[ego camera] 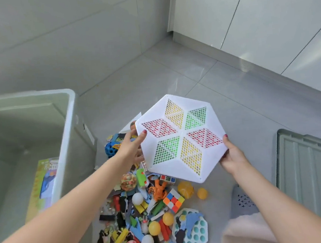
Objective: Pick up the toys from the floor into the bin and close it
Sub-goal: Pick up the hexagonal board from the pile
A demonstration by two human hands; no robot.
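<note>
Step in hand: loading toys. Left hand (pixel 133 145) and right hand (pixel 231 157) grip opposite edges of hexagonal mesh board (pixel 180 137), held over floor pile (pixel 144 211). Next: swing left, lower into bin (pixel 66 134); lid (pixel 309 169) waits at right.

At frame centre I hold the white hexagonal lattice board (pixel 181 138) between my left hand (pixel 131 146) and right hand (pixel 231 156), above the toy pile (pixel 145 216), the open bin (pixel 66 130) at left.

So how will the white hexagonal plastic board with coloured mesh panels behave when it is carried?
The white hexagonal plastic board looks stiff: held only at opposite edges by the left hand and right hand, it shows no sag. Probably light, being mostly open mesh. Flat, so unlikely to roll.
</note>
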